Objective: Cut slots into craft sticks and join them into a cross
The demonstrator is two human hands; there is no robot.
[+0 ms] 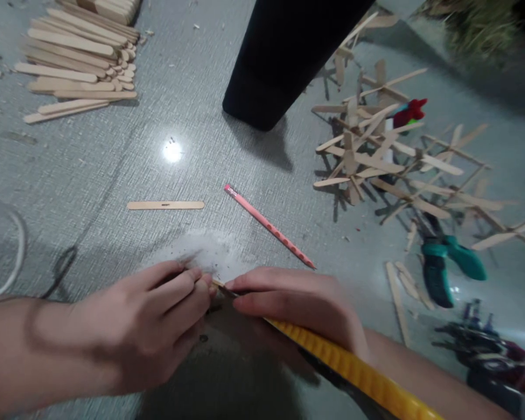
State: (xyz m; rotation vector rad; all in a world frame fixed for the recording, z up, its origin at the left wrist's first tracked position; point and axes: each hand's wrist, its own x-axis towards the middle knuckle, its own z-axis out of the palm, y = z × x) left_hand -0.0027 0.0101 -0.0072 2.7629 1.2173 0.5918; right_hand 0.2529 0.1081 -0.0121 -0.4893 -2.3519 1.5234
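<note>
My left hand point(153, 326) is closed in a pinch around a thin wooden stick, and only a short end of the wooden stick point(217, 283) shows past the fingertips. My right hand point(301, 297) grips a utility knife with a yellow ribbed handle point(341, 353). Its dark blade point(228, 291) meets the stick's end between the two hands. Just beyond them, a craft stick point(166, 205) with a small dark mark at its middle lies flat. To its right rests a pink pencil point(269, 226), tip pointing toward my right hand.
Loose craft sticks point(79, 58) are heaped at the back left. A black upright object point(284, 58) stands at the back middle. On the right are joined stick shapes point(367, 140), green-handled pliers point(437, 268) and a dark, blurred cluster point(485, 350). A white cable point(20, 245) curves in at left.
</note>
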